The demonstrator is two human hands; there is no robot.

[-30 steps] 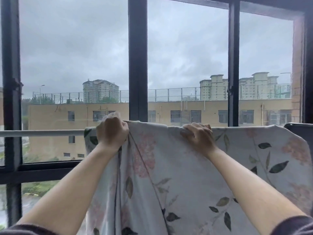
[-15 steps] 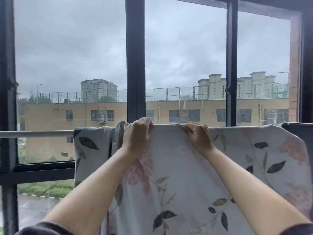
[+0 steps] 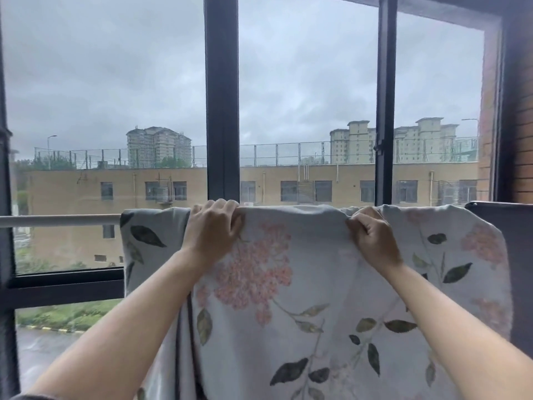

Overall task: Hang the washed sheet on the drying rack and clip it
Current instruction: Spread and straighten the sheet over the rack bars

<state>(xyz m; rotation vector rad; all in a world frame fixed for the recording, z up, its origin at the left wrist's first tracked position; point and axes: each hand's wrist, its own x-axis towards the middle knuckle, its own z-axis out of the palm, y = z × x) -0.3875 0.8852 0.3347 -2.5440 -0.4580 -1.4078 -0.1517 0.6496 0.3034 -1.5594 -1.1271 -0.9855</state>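
Observation:
A pale grey sheet [image 3: 305,284] printed with pink flowers and dark leaves hangs over a white horizontal rail [image 3: 57,220] in front of the window. My left hand [image 3: 212,226] grips the sheet's top fold over the rail, fingers curled over the edge. My right hand [image 3: 370,235] pinches a bunch of the cloth at the top, a little to the right. The stretch of sheet between the hands lies flat over the rail. The rail is hidden under the cloth from the sheet's left edge onward. No clip is in view.
Dark window frame uprights [image 3: 222,99] stand right behind the rail. A dark panel [image 3: 516,249] sits at the right, against the sheet's right edge. The bare rail runs on to the left of the sheet.
My left hand slid right along the rail from the sheet's left edge toward the middle. More of the sheet now lies spread to its left. My right hand has bunched the cloth.

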